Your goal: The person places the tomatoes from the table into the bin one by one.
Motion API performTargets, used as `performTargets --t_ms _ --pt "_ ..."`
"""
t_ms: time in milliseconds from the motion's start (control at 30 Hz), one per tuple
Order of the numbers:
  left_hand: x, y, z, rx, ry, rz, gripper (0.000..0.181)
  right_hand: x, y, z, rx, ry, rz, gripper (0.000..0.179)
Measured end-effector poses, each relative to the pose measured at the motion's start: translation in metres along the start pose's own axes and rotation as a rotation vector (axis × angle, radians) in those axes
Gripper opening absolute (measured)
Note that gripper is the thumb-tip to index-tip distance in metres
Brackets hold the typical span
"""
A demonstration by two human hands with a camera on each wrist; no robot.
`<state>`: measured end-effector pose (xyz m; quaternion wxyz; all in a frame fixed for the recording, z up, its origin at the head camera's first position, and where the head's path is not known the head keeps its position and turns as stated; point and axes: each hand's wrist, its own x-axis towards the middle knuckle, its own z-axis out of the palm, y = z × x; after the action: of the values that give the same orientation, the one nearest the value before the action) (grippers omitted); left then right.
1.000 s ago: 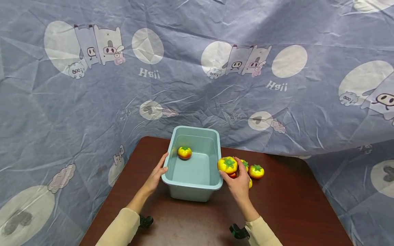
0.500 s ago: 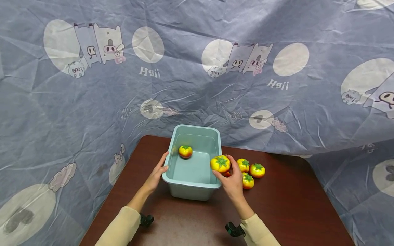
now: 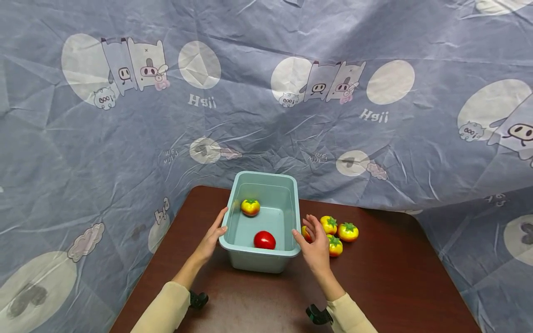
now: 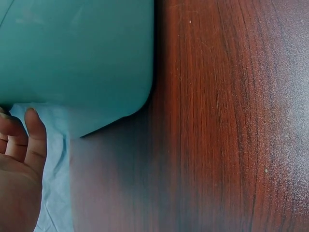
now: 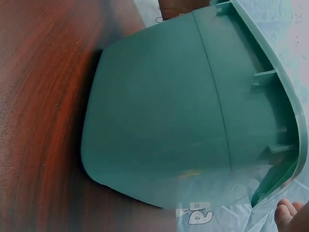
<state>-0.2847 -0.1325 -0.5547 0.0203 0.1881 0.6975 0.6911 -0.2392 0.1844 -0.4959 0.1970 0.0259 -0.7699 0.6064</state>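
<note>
Left hand [image 3: 210, 240] grips the bin [image 3: 257, 262]; right hand [image 3: 316, 247] curves loosely alongside.

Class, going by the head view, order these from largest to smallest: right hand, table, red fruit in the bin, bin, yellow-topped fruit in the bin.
1. Table
2. Bin
3. Right hand
4. Red fruit and yellow-topped fruit: too alike to rank; the red one lies nearer the camera.

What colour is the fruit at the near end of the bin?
The near fruit shows red, seen best in the head view.
</note>
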Motion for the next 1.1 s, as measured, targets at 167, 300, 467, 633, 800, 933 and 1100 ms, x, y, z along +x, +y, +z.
performTargets --t_ms 167,300,467,633,800,933,1100 --pt "-0.001 0.0 0.001 -0.009 0.003 -0.01 0.063 0.0 0.011 -0.007 0.024 0.036 0.095 0.056" --pt "0.0 -0.002 0.0 0.006 0.003 0.003 0.062 0.001 0.024 -0.014 -0.009 0.076 0.159 0.056" --pt "0.0 -0.003 -0.001 0.022 -0.007 0.013 0.062 0.002 0.043 -0.023 -0.101 0.12 0.203 0.054" --pt "0.0 -0.002 0.0 0.01 -0.002 -0.002 0.063 0.004 0.061 -0.033 -0.139 0.192 0.196 0.052" --pt "0.001 -0.002 0.0 0.013 0.007 -0.003 0.063 0.006 0.076 -0.042 -0.17 0.26 0.184 0.054" --pt "0.002 -0.002 0.001 0.013 -0.003 0.012 0.063 0.008 0.087 -0.048 -0.212 0.318 0.178 0.055" --pt "0.0 -0.002 0.0 0.019 -0.001 0.008 0.063 0.006 0.096 -0.054 -0.26 0.364 0.191 0.056"
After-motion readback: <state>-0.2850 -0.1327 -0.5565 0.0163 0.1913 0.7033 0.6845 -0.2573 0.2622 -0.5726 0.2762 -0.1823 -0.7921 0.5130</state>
